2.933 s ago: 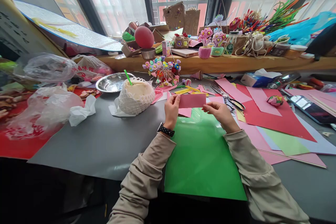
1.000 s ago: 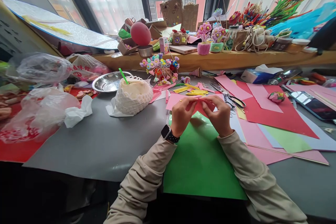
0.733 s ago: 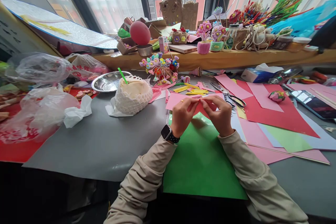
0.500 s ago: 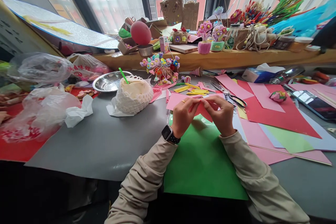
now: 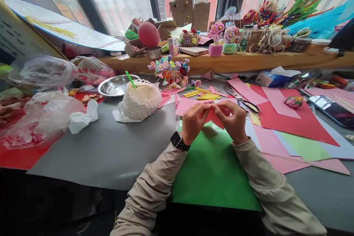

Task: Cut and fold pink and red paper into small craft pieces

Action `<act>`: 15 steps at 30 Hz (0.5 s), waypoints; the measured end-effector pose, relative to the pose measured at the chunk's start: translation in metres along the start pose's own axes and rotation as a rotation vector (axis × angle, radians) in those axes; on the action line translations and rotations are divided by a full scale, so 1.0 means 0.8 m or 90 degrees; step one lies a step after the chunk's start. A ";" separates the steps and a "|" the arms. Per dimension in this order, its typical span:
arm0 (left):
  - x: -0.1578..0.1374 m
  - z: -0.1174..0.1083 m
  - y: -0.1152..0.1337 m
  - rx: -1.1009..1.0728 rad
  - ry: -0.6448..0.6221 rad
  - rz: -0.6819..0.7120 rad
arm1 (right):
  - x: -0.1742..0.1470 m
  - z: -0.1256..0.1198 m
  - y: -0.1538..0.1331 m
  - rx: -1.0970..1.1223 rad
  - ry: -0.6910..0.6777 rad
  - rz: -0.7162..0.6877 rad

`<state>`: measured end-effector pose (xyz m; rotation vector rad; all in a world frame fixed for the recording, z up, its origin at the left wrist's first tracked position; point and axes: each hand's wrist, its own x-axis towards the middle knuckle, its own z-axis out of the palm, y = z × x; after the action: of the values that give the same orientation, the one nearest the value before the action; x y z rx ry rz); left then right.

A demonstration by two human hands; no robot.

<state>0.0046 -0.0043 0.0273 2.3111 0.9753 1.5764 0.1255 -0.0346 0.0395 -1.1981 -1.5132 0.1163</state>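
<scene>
My left hand (image 5: 195, 121) and my right hand (image 5: 231, 120) meet fingertip to fingertip, both pinching a small piece of red paper (image 5: 216, 119). Its lower part shows between the hands; the fingers cover the upper edge. Beneath them a green sheet (image 5: 214, 169) lies on the table's front edge. A pink paper piece (image 5: 182, 106) shows just behind my left hand. Black-handled scissors (image 5: 250, 106) lie open just beyond my right hand. Yellow paper strips (image 5: 207, 96) are scattered past my fingertips.
To the left stand a coconut in white foam netting (image 5: 141, 101) with a green straw, a metal plate (image 5: 114, 84) and plastic bags (image 5: 49, 118). Coloured paper sheets (image 5: 298, 125) and a phone (image 5: 332, 108) lie to the right. Crafted flowers (image 5: 168, 70) stand before the crowded sill (image 5: 124, 64).
</scene>
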 end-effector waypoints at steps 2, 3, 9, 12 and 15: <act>0.000 0.000 0.000 0.005 0.001 0.001 | 0.001 0.000 0.000 -0.002 -0.005 -0.002; 0.000 0.000 0.000 0.008 0.002 0.001 | 0.002 0.000 0.000 -0.002 -0.006 -0.003; 0.000 0.001 0.000 0.018 0.004 0.006 | 0.002 0.000 0.000 0.013 -0.006 0.001; 0.000 0.002 -0.001 0.011 0.015 0.012 | 0.001 0.000 -0.001 0.015 0.000 0.004; 0.000 0.003 -0.001 0.011 0.024 0.014 | 0.001 0.000 -0.002 0.018 0.000 0.004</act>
<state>0.0062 -0.0036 0.0259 2.3197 0.9793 1.6318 0.1246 -0.0342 0.0409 -1.1800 -1.5027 0.1413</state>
